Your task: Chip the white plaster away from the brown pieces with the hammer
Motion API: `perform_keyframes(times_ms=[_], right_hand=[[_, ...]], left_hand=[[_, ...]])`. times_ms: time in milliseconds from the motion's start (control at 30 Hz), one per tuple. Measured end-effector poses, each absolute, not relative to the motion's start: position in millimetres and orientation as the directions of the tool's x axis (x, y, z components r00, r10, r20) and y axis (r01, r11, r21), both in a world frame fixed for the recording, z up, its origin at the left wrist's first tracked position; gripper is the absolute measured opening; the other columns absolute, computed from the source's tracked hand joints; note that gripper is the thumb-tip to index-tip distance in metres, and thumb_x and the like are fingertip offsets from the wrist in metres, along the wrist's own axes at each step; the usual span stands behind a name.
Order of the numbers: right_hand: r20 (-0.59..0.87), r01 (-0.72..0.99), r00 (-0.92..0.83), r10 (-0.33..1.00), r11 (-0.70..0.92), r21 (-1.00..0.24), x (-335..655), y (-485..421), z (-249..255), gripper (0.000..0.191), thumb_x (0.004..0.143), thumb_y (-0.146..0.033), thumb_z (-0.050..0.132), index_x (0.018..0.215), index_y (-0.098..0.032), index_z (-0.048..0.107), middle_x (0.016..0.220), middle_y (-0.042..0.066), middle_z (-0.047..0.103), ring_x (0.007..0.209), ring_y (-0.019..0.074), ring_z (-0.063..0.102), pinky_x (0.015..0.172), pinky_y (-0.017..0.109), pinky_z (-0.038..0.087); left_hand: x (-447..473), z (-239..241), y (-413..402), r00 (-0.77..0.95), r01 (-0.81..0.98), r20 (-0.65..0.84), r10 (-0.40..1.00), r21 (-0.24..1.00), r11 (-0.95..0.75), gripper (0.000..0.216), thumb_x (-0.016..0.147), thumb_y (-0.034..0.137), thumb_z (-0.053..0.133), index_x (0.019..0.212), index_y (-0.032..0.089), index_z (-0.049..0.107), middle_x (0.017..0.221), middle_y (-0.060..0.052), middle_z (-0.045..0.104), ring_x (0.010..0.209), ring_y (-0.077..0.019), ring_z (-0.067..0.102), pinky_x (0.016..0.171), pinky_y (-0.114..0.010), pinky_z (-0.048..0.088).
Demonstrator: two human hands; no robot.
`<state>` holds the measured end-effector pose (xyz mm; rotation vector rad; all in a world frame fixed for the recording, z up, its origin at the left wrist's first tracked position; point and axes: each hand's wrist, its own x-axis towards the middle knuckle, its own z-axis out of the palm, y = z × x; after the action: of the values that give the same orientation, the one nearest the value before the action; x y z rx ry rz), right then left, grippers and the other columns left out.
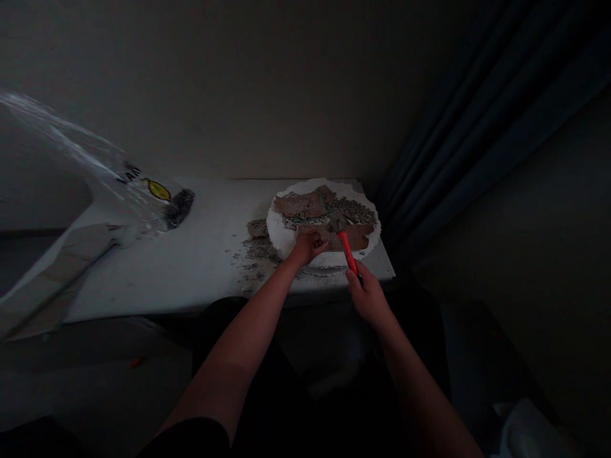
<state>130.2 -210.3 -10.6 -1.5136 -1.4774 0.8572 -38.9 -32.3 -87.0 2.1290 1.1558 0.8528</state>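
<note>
left hand (311, 245) grips rubble chunk (319, 236) — right hand (365, 294) grips red-handled hammer (347, 249) — white slab (286, 238)

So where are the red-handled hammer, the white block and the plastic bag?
red-handled hammer (348, 252), head view, mid handle.
white block (280, 236), head view, bare left edge.
plastic bag (143, 191), head view, printed part.

A dim room in a home, by the look of it, pressed into use as a makeshift craft corner. A plain white desk (191, 254) stands against a bare pale wall (238, 83), with a dark curtain (453, 140) hanging in folds past its right edge. Grey crumbs and dust (255, 254) scatter near the front edge, and a clear plastic bag (109, 178) lies crumpled at the far left corner.
</note>
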Motion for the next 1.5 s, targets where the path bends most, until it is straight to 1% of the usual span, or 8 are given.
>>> perform_keyframes(times_ms=[267,433,567,667,1033,1200,1400,1500], right_hand=[[0.084,0.446,0.078,0.993,0.04,-0.894,134.0,-207.8,-0.5,0.043,0.096,-0.043,0.044,0.124,-0.015,0.06,0.089,0.008,0.065,0.085,0.0222,0.06,0.076,0.032,0.048],[0.074,0.433,0.045,0.996,0.047,-0.9,132.1,-213.1,-6.0,0.036,0.095,-0.04,0.046,0.112,-0.014,0.064,0.092,0.009,0.066,0.087,0.0219,0.06,0.082,0.034,0.048],[0.082,0.426,0.064,0.995,0.047,-0.904,131.7,-214.8,-9.7,0.038,0.097,-0.041,0.045,0.121,-0.015,0.061,0.087,0.007,0.065,0.085,0.0216,0.06,0.078,0.032,0.048],[0.056,0.435,0.055,0.997,0.027,-0.9,130.1,-212.6,-16.7,0.034,0.096,-0.04,0.046,0.112,-0.015,0.063,0.083,0.006,0.063,0.08,0.0207,0.059,0.075,0.032,0.047],[0.064,0.448,0.049,0.997,0.035,-0.894,126.3,-213.0,-32.2,0.036,0.095,-0.039,0.045,0.114,-0.014,0.062,0.097,0.011,0.068,0.088,0.0225,0.061,0.08,0.033,0.047],[0.091,0.452,0.064,0.994,0.053,-0.891,124.8,-213.7,-35.8,0.039,0.096,-0.04,0.042,0.117,-0.013,0.062,0.094,0.009,0.068,0.083,0.0213,0.061,0.078,0.032,0.047],[0.075,0.435,0.06,0.995,0.041,-0.899,131.5,-210.9,-43.1,0.041,0.094,-0.043,0.045,0.114,-0.012,0.064,0.097,0.011,0.068,0.089,0.0234,0.062,0.082,0.035,0.048],[0.063,0.418,0.123,0.99,0.006,-0.909,144.3,-210.9,-46.6,0.044,0.094,-0.046,0.045,0.117,-0.013,0.063,0.09,0.009,0.068,0.085,0.0233,0.062,0.076,0.033,0.049]], left_hand=[[-38.5,-85.3,-32.9,0.418,0.502,0.257,0.871,0.734,-0.458,0.021,0.082,0.035,0.064,0.074,0.015,0.062,0.076,-0.004,0.063,0.065,-0.0129,0.055,0.063,-0.025,0.042],[-39.7,-85.1,-33.3,0.436,0.527,0.232,0.87,0.717,-0.456,0.02,0.081,0.034,0.067,0.075,0.015,0.063,0.07,-0.002,0.06,0.064,-0.0139,0.054,0.064,-0.027,0.042],[-42.6,-86.3,-33.6,0.395,0.44,0.301,0.868,0.768,-0.466,0.037,0.073,0.027,0.074,0.106,0.015,0.064,0.078,0.001,0.06,0.064,-0.012,0.053,0.065,-0.026,0.045],[-43.7,-87.1,-33.4,0.354,0.358,0.347,0.869,0.808,-0.468,0.051,0.07,0.015,0.07,0.12,0.016,0.058,0.09,-0.001,0.062,0.073,-0.0135,0.057,0.073,-0.027,0.048],[-43.2,-89.0,-28.8,0.314,0.159,0.301,0.9,0.918,-0.363,0.04,0.076,0.009,0.052,0.115,0.017,0.056,0.096,-0.003,0.063,0.085,-0.0157,0.061,0.078,-0.028,0.049],[-39.5,-86.7,-30.3,0.286,0.125,0.258,0.923,0.945,-0.302,0.032,0.081,0.015,0.054,0.112,0.018,0.056,0.093,-0.003,0.063,0.079,-0.0153,0.061,0.069,-0.026,0.049],[-65.4,-58.3,-16.2,-0.001,0.176,0.267,0.964,0.949,-0.262,0.031,0.081,0.012,0.047,0.111,0.018,0.055,0.091,-0.002,0.065,0.067,-0.0122,0.058,0.064,-0.024,0.048],[-110.1,-41.4,-11.4,-0.211,0.429,0.266,0.941,0.89,-0.155,0.03,0.084,0.015,0.05,0.114,0.017,0.054,0.094,-0.005,0.068,0.073,-0.0146,0.061,0.067,-0.026,0.05]])
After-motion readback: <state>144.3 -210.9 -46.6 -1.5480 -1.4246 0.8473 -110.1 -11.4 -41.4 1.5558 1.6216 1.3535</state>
